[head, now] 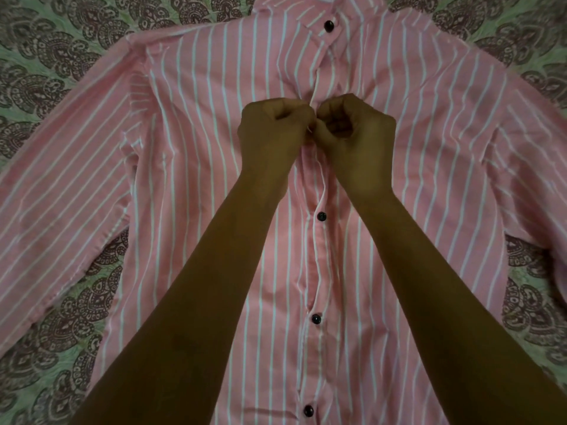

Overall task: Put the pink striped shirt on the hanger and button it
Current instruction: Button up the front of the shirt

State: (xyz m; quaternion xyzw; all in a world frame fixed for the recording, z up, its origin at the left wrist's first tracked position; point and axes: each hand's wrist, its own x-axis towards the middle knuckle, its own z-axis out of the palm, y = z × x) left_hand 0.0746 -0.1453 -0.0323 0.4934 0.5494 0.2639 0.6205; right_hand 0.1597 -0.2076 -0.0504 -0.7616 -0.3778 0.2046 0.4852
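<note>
The pink striped shirt lies front-up, spread on a paisley bedspread with its sleeves out to the sides; no hanger shows. The left hand and right hand meet at chest height, fingers curled tight, each pinching an edge of the placket — the button between them is hidden. It could slip from the fingertips, or enter the wrong hole and skew the front, since the thin woven cloth ripples along the closure. The lower buttons are small, round, glossy and dark; the bedspread looks soft, quilted.
</note>
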